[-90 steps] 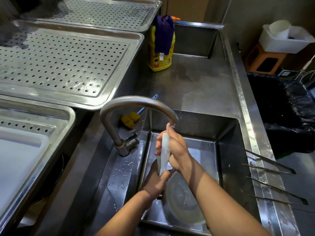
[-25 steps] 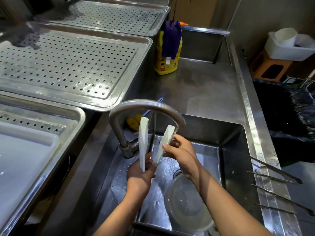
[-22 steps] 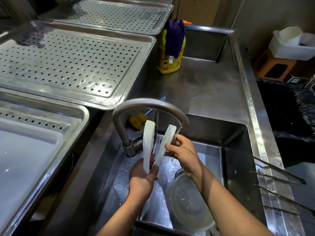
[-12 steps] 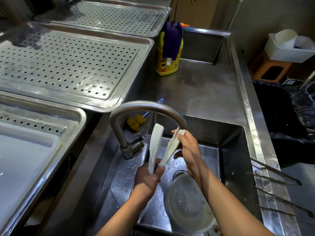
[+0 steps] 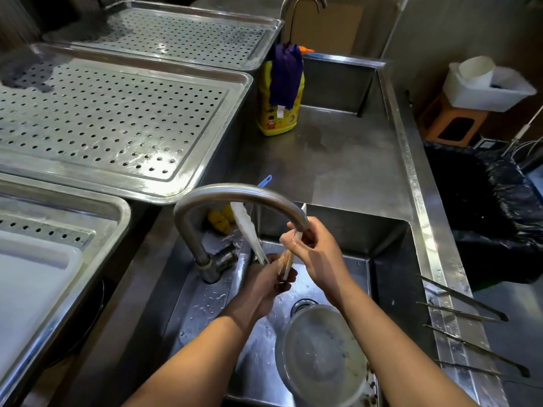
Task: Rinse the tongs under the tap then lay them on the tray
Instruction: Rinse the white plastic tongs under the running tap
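Both hands are over the sink basin point(image 5: 390, 259), under the curved tap point(image 5: 235, 192). The left hand point(image 5: 264, 286) is closed around the joined end of the white tongs point(image 5: 246, 230), so this end is hidden inside the fist. One arm of the tongs goes up and to the left, and its tip passes behind the tap. The right hand point(image 5: 317, 257) is closed with the fingers around the other arm; only a short piece of it shows below the hand and a thin tip above the tap spout. The water stream is hard to see between the hands. A clear round bowl point(image 5: 320, 356) lies in the basin, partly covered by the right forearm. The perforated tray point(image 5: 111, 121) stands at the left, well apart from the tongs.
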### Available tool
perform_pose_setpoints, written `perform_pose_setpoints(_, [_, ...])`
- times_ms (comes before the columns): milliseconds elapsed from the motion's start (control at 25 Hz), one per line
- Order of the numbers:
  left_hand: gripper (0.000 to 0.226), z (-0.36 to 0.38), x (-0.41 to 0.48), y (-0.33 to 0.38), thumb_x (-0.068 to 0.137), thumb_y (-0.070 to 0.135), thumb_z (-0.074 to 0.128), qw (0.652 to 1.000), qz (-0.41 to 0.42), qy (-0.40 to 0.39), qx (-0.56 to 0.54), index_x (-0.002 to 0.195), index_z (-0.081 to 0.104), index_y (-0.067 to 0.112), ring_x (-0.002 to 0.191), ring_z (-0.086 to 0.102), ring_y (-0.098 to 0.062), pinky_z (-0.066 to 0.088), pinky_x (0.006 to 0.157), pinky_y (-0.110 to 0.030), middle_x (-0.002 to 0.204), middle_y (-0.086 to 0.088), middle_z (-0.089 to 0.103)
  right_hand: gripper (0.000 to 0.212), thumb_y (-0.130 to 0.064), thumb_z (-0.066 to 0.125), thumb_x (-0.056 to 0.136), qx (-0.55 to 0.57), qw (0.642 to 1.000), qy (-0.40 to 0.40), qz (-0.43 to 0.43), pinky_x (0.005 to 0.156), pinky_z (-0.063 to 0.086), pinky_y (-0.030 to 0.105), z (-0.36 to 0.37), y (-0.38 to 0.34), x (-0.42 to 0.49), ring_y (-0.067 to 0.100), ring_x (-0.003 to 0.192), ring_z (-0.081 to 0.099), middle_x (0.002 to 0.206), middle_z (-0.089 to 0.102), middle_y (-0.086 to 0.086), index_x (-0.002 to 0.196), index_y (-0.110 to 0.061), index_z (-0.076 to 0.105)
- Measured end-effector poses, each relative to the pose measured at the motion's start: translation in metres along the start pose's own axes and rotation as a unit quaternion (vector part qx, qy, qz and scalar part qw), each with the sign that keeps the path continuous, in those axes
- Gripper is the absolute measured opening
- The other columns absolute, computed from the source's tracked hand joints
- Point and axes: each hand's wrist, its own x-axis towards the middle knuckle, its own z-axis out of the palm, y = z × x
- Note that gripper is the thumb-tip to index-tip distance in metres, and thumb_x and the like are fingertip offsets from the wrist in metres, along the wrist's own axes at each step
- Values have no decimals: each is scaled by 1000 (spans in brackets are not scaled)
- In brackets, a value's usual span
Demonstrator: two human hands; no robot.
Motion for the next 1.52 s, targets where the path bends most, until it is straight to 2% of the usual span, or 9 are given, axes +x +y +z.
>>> perform_pose_setpoints(320, [55,24,-24,-8,93,70,37,996,-22,10,89,71,52,21,34,32,-9,22,38,-16,53,-2,42,45,-51,62,87,88,989,36,112,76,54,17,3,30,-1,8,101,68,116,70,2,122,-24,58])
perform_pose_setpoints(520, [69,10,-45,-5,69,90,43,990,-95,-88,52,71,58,23,33,19,-8,14,36,-13,51,4,34,81,-53,84,61,60,971,206,109,86,59,48,15,32,-3,23,108,67,127,58,9,127,-22,49])
perform_pose_setpoints(760, [74,-14,-42,2,70,87,54,977,-123,-176,-10,94,73,19,36,30,-7,19,33,-14,63,0,48,40,-33,84,76,160,969,82,169,46,51,25,15,31,-1,14,66,72,82,74,2,108,-16,65])
perform_pose_setpoints(1000, [73,-9,-27,8,76,84,45,997,-57,-45,-14,93,69,17,35,37,-13,23,38,-15,59,-12,59,42,-14,79,83,198,963,62,171,56,57,34,19,28,10,31,85,70,98,68,16,117,-9,56])
perform_pose_setpoints(1120, [73,-7,-29,11,82,83,37,991,-88,-105,-3,78,66,16,28,28,-11,19,36,-12,46,-7,47,56,-19,73,85,307,932,9,190,84,57,49,14,22,18,35,98,71,120,68,20,136,-19,50])
perform_pose_setpoints(1200, [76,-9,-31,13,79,87,35,985,-108,-132,19,77,65,17,28,26,-10,18,37,-11,43,-5,42,68,-21,78,77,353,915,12,193,84,56,52,9,15,24,36,92,73,119,68,24,138,-22,48])
perform_pose_setpoints(1320, [73,-8,-33,16,77,90,36,988,-72,-88,103,82,65,23,31,30,-13,21,38,-13,47,-5,44,56,-25,79,79,206,960,102,163,65,60,44,21,18,25,27,78,74,97,72,14,126,-24,49])
perform_pose_setpoints(1400, [64,-3,-32,11,82,84,39,987,-3,-29,158,78,67,26,32,39,-17,28,41,-18,46,-5,48,45,-31,75,86,70,977,165,115,72,60,46,30,26,23,30,83,73,93,70,13,121,-14,52])
perform_pose_setpoints(1520, [49,6,-29,4,92,68,44,988,58,-13,144,77,69,29,37,49,-19,35,46,-26,52,-5,54,53,-50,67,83,10,982,164,99,63,55,35,30,24,21,18,71,70,80,71,6,109,-5,59])
